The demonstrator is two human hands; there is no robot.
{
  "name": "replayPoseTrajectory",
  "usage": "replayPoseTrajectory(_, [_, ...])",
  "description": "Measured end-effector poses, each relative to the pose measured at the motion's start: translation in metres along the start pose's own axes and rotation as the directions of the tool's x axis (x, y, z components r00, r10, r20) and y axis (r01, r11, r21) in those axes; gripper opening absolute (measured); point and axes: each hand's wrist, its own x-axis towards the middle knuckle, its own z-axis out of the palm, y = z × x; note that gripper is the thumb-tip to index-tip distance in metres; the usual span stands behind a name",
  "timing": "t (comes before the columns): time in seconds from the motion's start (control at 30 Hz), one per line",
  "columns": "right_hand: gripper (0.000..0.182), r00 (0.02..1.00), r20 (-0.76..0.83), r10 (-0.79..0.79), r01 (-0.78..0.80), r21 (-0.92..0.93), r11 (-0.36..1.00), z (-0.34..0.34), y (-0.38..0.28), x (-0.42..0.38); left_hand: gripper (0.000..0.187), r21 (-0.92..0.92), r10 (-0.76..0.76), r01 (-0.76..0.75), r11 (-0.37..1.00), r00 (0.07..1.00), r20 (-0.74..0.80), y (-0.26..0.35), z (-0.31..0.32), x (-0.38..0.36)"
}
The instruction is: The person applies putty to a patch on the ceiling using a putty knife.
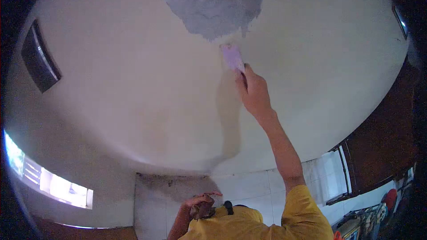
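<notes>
My right hand (255, 90) reaches up along a pale wall (169, 84), its fingers closed on a flat scraper (232, 57) with a pinkish-purple, rectangular face. The scraper's far end lies just below a rough grey patch of plaster (215, 8), with a small gap between them. Close to my chest, my left hand (195, 201) is bent around a grey-brown lump (203, 210). What that lump is cannot be made out, and part of the hand is hidden behind it.
A dark flat panel (40, 58) hangs on the wall at left. Below it is a bright window opening (62, 186). White tiles (244, 186) line the lower area. At right are a dark brown surface (378, 138) and cluttered items (364, 222), including something red (390, 199).
</notes>
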Motion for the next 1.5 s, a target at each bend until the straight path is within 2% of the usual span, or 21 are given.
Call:
replayPoseTrajectory(0.1, [0.026,1.0,-0.019,0.02,-0.019,0.057,0.998,0.009,-0.011,-0.007,0.055,0.047,-0.014,0.014,0.999,1.0,-0.005,0.007,-0.014,-0.002])
replayPoseTrajectory(0.2, [0.024,0.994,-0.011,0.105,-0.105,0.053,0.993,0.018,-0.02,-0.009,0.055,0.071,-0.121,0.124,0.99,0.991,-0.051,0.048,-0.003,-0.003])
replayPoseTrajectory(0.3, [0.022,0.996,-0.049,0.069,-0.067,0.049,0.997,0.027,-0.013,-0.011,0.055,0.065,-0.155,0.158,0.985,0.987,-0.054,0.056,-0.01,-0.011])
replayPoseTrajectory(0.4, [0.021,0.988,-0.156,-0.014,0.025,0.067,0.997,0.032,-0.011,-0.007,0.055,0.057,-0.168,0.171,0.984,0.984,-0.052,0.06,-0.02,-0.016])
replayPoseTrajectory(0.5, [0.021,0.996,-0.089,-0.033,0.037,0.052,0.998,0.016,-0.01,-0.003,0.055,0.054,-0.181,0.183,0.982,0.982,-0.049,0.062,-0.023,-0.016])
replayPoseTrajectory(0.6, [0.022,0.997,0.078,0.02,-0.016,-0.046,0.999,0.001,-0.019,0.002,0.055,0.059,-0.184,0.187,0.981,0.982,-0.044,0.064,-0.024,-0.014])
replayPoseTrajectory(0.8, [0.03,1.0,-0.009,-0.001,-0.001,-0.238,0.971,-0.006,-0.014,0.009,0.055,0.074,-0.186,0.189,0.979,0.982,-0.047,0.057,-0.021,-0.004])
replayPoseTrajectory(1.0, [0.03,0.993,0.098,0.06,-0.034,-0.25,0.968,-0.025,-0.016,0.018,0.055,0.071,-0.192,0.196,0.978,0.98,-0.056,0.048,-0.008,0.008])
replayPoseTrajectory(1.13, [0.029,0.985,0.164,0.043,0.01,-0.308,0.951,-0.036,-0.026,0.033,0.055,0.093,-0.2,0.208,0.974,0.976,-0.09,0.043,0.0,0.015])
replayPoseTrajectory(1.23, [0.029,0.98,0.192,0.058,0.024,-0.401,0.916,-0.046,-0.033,0.037,0.054,0.151,-0.1,0.089,0.985,0.993,0.065,0.022,-0.022,0.021])
replayPoseTrajectory(1.3, [0.031,0.978,0.203,0.058,0.036,-0.431,0.901,-0.056,-0.03,0.039,0.054,0.165,-0.067,0.051,0.985,0.994,0.091,0.018,-0.035,0.017])
replayPoseTrajectory(1.4, [0.032,0.963,0.268,-0.035,0.18,-0.539,0.823,-0.069,-0.043,0.056,0.054,0.101,-0.099,0.097,0.99,0.995,0.013,0.017,-0.019,0.01])
replayPoseTrajectory(1.5, [0.036,0.939,0.344,-0.009,0.207,-0.545,0.813,-0.087,-0.044,0.067,0.055,-0.026,-0.189,0.189,0.982,0.982,0.007,0.038,-0.003,0.015])
